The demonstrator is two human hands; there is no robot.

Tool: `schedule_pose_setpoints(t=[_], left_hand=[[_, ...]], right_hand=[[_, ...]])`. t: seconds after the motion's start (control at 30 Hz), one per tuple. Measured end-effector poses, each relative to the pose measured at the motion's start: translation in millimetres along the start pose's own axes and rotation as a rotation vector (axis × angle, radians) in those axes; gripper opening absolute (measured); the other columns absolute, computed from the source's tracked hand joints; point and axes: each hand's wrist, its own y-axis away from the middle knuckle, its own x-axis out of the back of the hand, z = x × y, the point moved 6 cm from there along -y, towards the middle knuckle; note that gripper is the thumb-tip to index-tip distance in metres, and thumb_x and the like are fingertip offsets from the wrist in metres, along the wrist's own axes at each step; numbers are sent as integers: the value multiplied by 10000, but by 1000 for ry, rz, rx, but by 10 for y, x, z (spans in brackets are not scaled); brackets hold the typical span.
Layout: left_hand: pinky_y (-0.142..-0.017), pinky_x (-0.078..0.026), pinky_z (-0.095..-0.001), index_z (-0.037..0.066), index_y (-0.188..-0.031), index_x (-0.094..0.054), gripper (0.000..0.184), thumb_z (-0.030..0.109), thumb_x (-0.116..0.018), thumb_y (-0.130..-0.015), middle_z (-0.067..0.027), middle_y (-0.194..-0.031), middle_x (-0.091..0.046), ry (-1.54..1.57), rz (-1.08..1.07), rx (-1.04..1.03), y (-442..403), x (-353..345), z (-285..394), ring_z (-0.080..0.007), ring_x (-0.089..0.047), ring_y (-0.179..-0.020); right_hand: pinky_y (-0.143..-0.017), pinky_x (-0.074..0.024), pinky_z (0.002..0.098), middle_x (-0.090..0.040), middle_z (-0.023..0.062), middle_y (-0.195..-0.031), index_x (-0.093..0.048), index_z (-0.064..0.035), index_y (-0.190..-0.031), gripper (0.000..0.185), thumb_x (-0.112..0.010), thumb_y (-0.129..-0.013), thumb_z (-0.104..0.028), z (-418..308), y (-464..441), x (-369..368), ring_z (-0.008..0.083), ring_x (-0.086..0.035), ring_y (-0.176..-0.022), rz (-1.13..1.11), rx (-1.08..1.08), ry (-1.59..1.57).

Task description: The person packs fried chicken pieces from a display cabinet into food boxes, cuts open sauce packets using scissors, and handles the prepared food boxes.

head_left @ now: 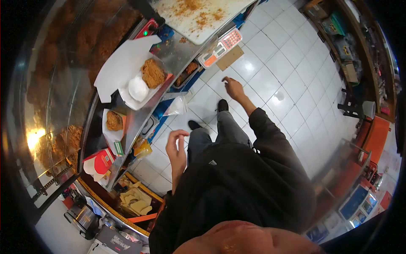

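Note:
My left hand [176,153] hangs beside the counter with its fingers loosely curled and apart, holding nothing. Farther forward, over the tiled floor, my right hand [233,88] is also free, fingers partly bent. On the metal counter [169,63] an open white box [114,63] holds a piece of fried chicken [153,73] and a round white lidded cup [138,89]. A smaller open box [111,137] beside it holds another fried piece [114,121]. Neither hand touches the boxes.
A white cutting board [198,21] with crumbs lies at the counter's far end. A red-and-white carton [98,163] stands near the glass display case [46,84]. An orange calculator-like device [230,39] hangs on the counter's edge. Wooden shelves [368,46] line the right side.

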Motion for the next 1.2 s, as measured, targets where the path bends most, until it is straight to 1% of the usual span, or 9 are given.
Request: schedule_pose_setpoints(t=[0.07,0.2,0.37,0.4,0.6,0.73,0.97,1.1,1.2], left_hand=[[-778,-412,-263,-15,-862,-559,113,29,-459,-892,-89,-843,-583,-155,-80,-25,-31,-161,215,-171,-553,-832],[-748,-430,-274,-22,-855,-558,107,-5,-456,-881,-96,-834,-584,-241,42,-20,-119,-48,53,-184,-560,-800],[-740,-439,-260,-10,-905,-550,120,0,-430,-909,-86,-848,-568,-303,191,54,-464,9,20,-156,-553,-792],[-745,-437,-257,-8,-910,-547,122,4,-426,-913,-84,-853,-567,-333,219,88,-572,-44,80,-150,-551,-796],[-766,-427,-261,-6,-886,-548,112,15,-440,-907,-85,-850,-570,-316,203,136,-1367,-864,397,-156,-554,-812],[-767,-430,-275,-5,-867,-560,106,5,-457,-891,-86,-838,-583,-336,50,170,-1744,-1380,446,-173,-563,-810],[-751,-437,-272,5,-861,-566,102,-20,-471,-886,-83,-829,-594,-321,177,204,-1953,-1552,615,-171,-577,-806],[-754,-439,-268,2,-870,-570,103,-20,-471,-891,-81,-833,-600,-348,246,180,-1946,-1527,760,-164,-581,-813],[-754,-440,-269,0,-877,-572,110,-18,-465,-895,-82,-837,-603,-320,277,189,-1878,-1517,821,-167,-583,-815]], right_hand=[[-744,-491,445,-630,184,-987,-543,-145,-1125,300,-505,-828,-121,466,-196,-46,341,-611,-915,-161,-184,104],[-808,-487,442,-611,214,-1010,-479,-184,-1256,452,-490,-808,-131,1185,-720,-260,384,-587,-952,-92,-246,57],[-867,-440,523,-420,178,-1302,-311,-247,-1392,600,-468,-821,-150,1553,-1593,-97,415,-447,-1145,-94,-431,147],[-883,-418,539,-388,172,-1316,-234,-270,-1423,667,-485,-816,-152,1654,-1736,-90,399,-420,-1172,-80,-442,134],[-832,-441,543,-426,193,-1264,-174,-285,-1441,768,-485,-764,-101,1986,-2245,-54,409,-464,-1108,60,-280,148],[-873,-396,550,-401,169,-1292,-164,-242,-1444,765,-509,-776,-102,1901,-2280,-3,393,-431,-1147,-40,-310,46],[-870,-391,526,-454,154,-1242,-256,-273,-1399,741,-532,-739,-81,1974,-2346,64,374,-484,-1080,-11,-458,-169],[-857,-390,551,-454,160,-1235,-222,-301,-1393,752,-539,-746,-86,1985,-2317,189,379,-494,-1070,-32,-380,-124],[-796,-433,488,-477,161,-1184,-304,-205,-1348,661,-525,-747,-41,2028,-2294,431,357,-522,-1029,-40,-188,-117]])
